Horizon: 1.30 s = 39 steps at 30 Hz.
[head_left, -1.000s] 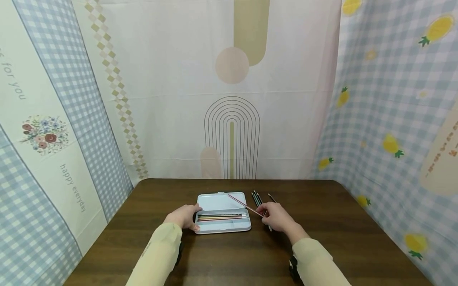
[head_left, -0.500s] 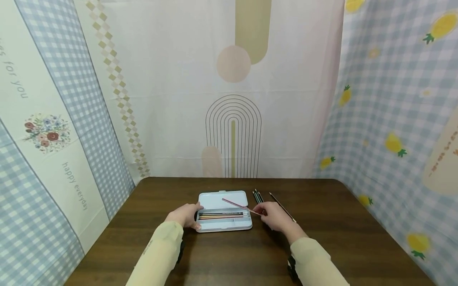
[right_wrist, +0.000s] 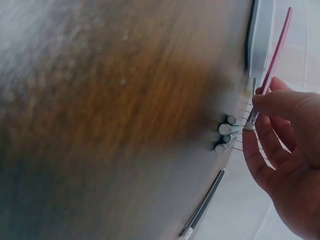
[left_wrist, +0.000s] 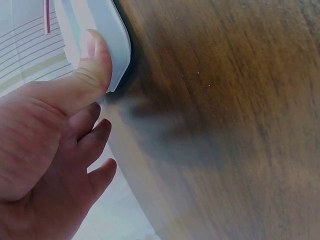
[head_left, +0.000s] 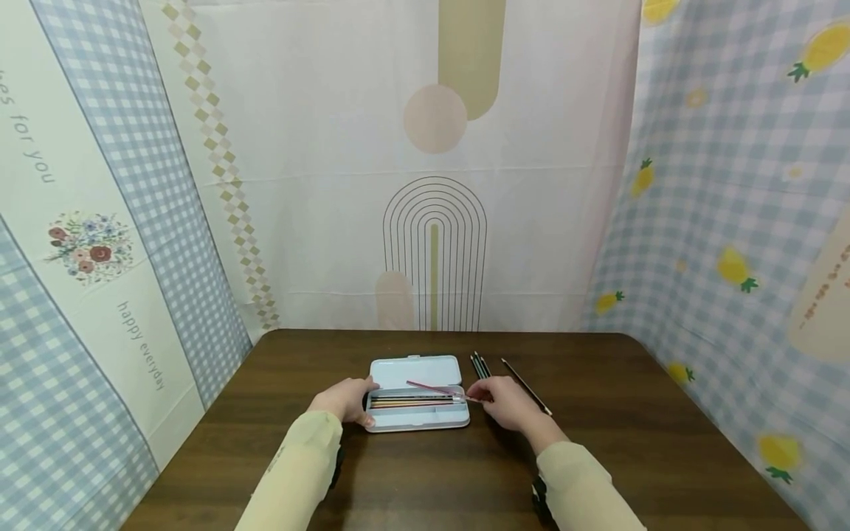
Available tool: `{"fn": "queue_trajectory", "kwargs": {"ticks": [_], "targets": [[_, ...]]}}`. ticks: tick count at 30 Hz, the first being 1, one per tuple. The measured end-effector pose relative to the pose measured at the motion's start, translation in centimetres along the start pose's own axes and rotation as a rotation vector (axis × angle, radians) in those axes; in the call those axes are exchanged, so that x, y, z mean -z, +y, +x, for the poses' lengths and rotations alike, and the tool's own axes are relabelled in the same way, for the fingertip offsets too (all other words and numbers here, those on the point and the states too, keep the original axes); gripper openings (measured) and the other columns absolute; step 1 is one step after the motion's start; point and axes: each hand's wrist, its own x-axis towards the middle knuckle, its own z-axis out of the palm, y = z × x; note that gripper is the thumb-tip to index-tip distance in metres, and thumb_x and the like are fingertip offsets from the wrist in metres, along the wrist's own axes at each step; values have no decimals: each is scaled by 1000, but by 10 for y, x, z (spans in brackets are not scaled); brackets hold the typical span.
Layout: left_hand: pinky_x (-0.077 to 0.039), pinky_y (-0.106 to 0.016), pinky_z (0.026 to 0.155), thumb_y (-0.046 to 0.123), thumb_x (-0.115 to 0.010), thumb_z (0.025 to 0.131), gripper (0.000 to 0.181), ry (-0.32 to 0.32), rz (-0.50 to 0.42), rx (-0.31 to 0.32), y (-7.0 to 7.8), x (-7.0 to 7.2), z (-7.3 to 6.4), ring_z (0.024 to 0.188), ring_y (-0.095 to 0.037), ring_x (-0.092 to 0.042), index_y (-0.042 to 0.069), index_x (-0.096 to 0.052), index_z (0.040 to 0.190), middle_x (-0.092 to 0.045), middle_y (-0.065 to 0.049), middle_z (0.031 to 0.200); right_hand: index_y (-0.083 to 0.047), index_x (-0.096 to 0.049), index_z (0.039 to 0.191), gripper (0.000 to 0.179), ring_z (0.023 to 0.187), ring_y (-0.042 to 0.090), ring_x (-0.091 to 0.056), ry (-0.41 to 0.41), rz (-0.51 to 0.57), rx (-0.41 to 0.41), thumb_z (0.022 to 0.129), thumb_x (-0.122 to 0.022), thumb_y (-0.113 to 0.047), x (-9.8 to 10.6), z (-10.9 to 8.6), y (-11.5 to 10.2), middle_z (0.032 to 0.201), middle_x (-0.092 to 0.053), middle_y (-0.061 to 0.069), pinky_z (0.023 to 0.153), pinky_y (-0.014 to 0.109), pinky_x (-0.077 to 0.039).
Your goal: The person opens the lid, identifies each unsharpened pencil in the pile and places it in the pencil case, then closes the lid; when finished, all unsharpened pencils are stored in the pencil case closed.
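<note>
A light blue pencil case [head_left: 417, 421] lies with its lid raised on the table, several pencils [head_left: 408, 402] side by side in its back compartment. At its left end, my left hand [head_left: 343, 400] holds the case; the left wrist view shows the thumb [left_wrist: 90, 55] pressed on the rim. My right hand [head_left: 502, 400] pinches a pink-red pencil [right_wrist: 277, 52] near its eraser end, between thumb and fingers. The pencil slants over the case, its far tip near the hinge side. Beyond the right hand lie several dark green pencils [head_left: 479, 364], partly hidden by it.
One dark pencil [head_left: 526, 386] lies apart on the table, right of the right hand. The brown wooden table [head_left: 425, 479] reaches back to a hanging patterned cloth [head_left: 319, 184], with checked cloths on both sides.
My right hand has moved slightly left, bringing the pink-red pencil lower over the case and turning it closer to level. My left hand stays at the case's left end.
</note>
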Motion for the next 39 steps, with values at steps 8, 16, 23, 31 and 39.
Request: {"fn": "queue_trajectory", "kwargs": {"ticks": [8,16,23,31,39], "targets": [[-45,-61,112,41,-97,76,89,29,103,-86,-52,-41,62,136,-36,-58,17,-60,154,-58,-15,155,-14,-81,108,27,98,17,-67,7,2,16,97,-69,8,-2,2,0,103,-74,-3,94,48,-58],[-45,-56,114,39,-98,75,92,35,70,-66,-60,-49,72,138,-33,-57,20,-59,155,-56,-12,158,-13,-81,108,28,99,19,-69,19,-18,58,96,-70,10,-8,3,-7,105,-76,0,93,48,-59],[-48,-58,109,41,-97,75,89,42,87,-85,-52,-40,61,133,-35,-60,17,-61,153,-58,-15,154,-12,-81,110,28,102,20,-71,16,-52,79,97,-70,9,-8,6,-11,106,-77,0,93,47,-59],[-50,-57,108,41,-97,75,87,46,95,-109,-44,-38,56,132,-35,-60,16,-62,151,-59,-16,153,-11,-82,108,24,99,18,-71,6,-75,52,98,-71,8,3,11,-15,104,-77,0,93,45,-60],[-44,-56,115,38,-97,77,91,50,61,-97,-58,-43,61,139,-34,-56,18,-57,156,-56,-15,156,-9,-82,109,25,102,23,-72,-31,-109,109,99,-68,9,5,17,-30,105,-78,2,94,47,-60]]}}
